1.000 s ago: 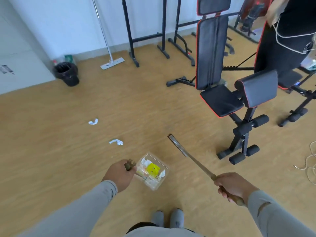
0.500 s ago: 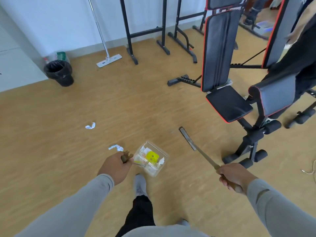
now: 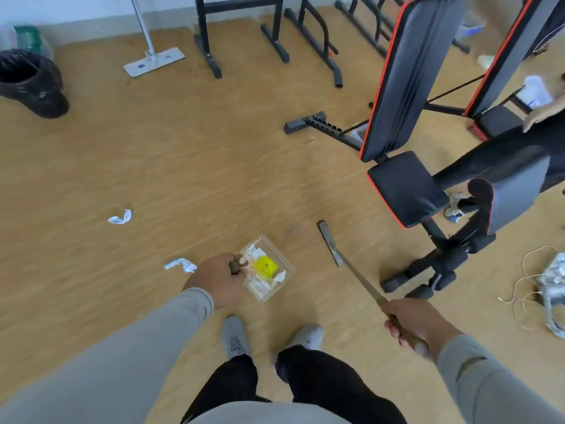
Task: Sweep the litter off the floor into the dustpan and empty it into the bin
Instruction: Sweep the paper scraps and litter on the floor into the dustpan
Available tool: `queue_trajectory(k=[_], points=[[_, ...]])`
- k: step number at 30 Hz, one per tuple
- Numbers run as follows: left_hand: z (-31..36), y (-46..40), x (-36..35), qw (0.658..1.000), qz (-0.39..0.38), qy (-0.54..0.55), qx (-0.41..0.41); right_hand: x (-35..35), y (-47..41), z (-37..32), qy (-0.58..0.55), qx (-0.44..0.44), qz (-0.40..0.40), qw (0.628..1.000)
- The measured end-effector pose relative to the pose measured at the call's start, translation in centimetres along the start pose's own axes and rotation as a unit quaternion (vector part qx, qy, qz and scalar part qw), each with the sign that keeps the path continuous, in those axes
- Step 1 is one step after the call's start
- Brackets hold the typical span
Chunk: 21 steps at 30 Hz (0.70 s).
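Observation:
My left hand (image 3: 215, 280) grips the brown handle of a clear dustpan (image 3: 282, 281), held low over the wooden floor. White paper scraps and a yellow piece (image 3: 265, 267) lie inside it. My right hand (image 3: 411, 322) grips the handle of a long thin broom (image 3: 331, 244), whose narrow head points forward just right of the dustpan. Two crumpled white papers lie on the floor: one (image 3: 181, 264) just left of my left hand, another (image 3: 120, 217) farther left. The black lined bin (image 3: 29, 82) stands at the far left by the wall.
A black and red weight bench (image 3: 406, 191) stands to the right, with a second person's legs (image 3: 504, 154) beside it. Black rack feet (image 3: 275, 41) and a white flat mop (image 3: 153, 61) line the far wall. A cable and bag (image 3: 550, 286) lie at the right edge.
I have stepped forward and the view has tilted down, so both feet now show. The near paper now lies beside my left hand. Both hands keep their holds.

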State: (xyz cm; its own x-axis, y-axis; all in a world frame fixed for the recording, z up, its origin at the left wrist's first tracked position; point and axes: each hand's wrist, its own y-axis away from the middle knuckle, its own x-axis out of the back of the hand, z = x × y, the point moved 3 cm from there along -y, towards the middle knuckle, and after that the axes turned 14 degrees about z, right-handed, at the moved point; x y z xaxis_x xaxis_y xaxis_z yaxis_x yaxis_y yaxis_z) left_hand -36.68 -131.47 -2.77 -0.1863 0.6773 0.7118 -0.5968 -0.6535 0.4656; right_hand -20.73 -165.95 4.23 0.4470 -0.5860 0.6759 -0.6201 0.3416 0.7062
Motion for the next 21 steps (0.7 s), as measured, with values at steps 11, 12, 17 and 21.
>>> queue_trajectory(k=[11,12,17,21], points=[[6.0,-8.0,-4.6,0.998,-0.011,-0.065,0.017,-1.1,-8.4,-8.0,-0.011,0.025,-0.022,0.999],[6.5,-8.6,-4.9,0.997,-0.013,-0.071,0.020,-1.0,-9.2,-8.8,-0.013,0.031,-0.025,0.999],[9.1,-12.0,-6.7,0.995,-0.017,-0.097,0.018,-1.0,-12.6,-12.9,0.001,0.058,-0.034,0.998],[10.2,-14.2,-6.7,0.994,-0.004,-0.110,0.019,-2.6,-14.9,-14.6,0.066,0.085,-0.038,0.993]])
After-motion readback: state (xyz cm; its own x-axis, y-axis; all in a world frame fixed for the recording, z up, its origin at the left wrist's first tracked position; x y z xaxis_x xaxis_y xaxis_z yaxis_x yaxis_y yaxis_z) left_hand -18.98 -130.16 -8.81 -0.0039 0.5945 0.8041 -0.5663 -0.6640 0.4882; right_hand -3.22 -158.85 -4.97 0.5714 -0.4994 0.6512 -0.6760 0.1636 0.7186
